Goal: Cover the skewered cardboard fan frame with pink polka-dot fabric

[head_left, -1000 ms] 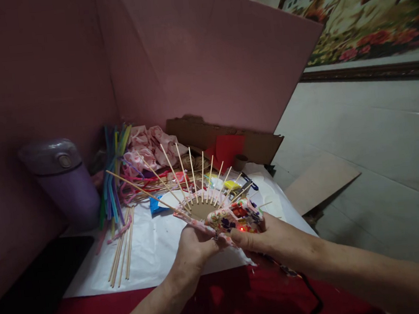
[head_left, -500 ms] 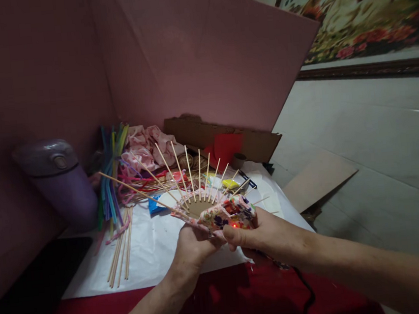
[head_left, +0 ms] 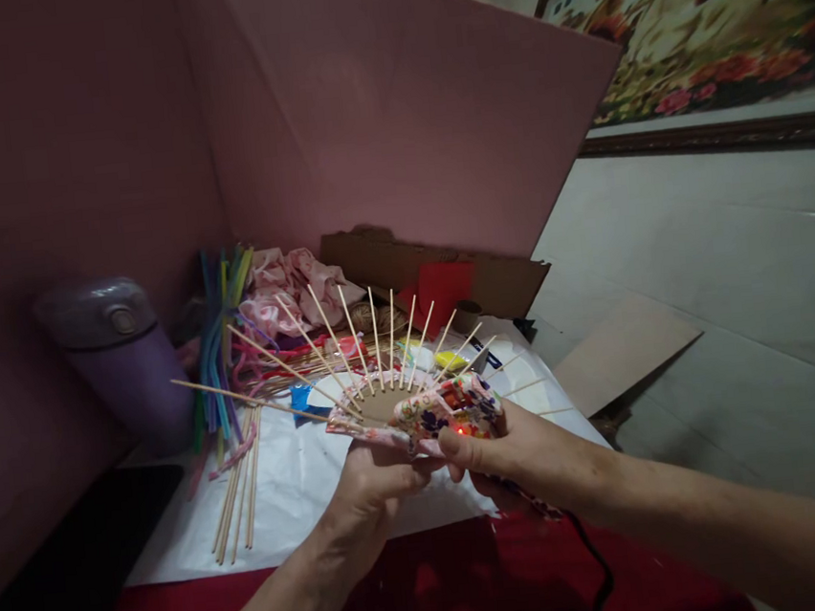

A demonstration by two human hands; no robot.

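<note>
Both hands are close together at the near side of the work, each closed on something. Left hand (head_left: pixel 371 487), at about seven o'clock from the disc's middle, pinches the near rim of a cardboard disc (head_left: pixel 380 406), thumb towards the wearer; its fingertips are hidden below. Right hand (head_left: pixel 490 453), at about four o'clock, is wrapped round a flower-printed tool (head_left: pixel 429 419) whose small red light (head_left: pixel 461 430) glows by the thumb, with a dark cord (head_left: pixel 607 570) trailing out at five o'clock. The tool covers the disc's right-hand part, and whether its tip touches the card cannot be told.

The disc is held up over the near part of a white sheet (head_left: pixel 310 493). Thin sticks (head_left: pixel 376 337) fan from its edge, from about ten o'clock through twelve and round to three, where the tool hides their roots. A pink printed trim (head_left: pixel 373 434) runs along the rim.

As a judgement, the piece should feel very light and fairly stiff across the card, yet fragile at each stick's root, where a sideways knock could lever one loose. The trim looks thin and smooth, so it may slide a little under a thumb. The safest hold seems to be the stick-free near rim, around six to seven o'clock, pinched flat; the stick ends make poor handles.
</note>
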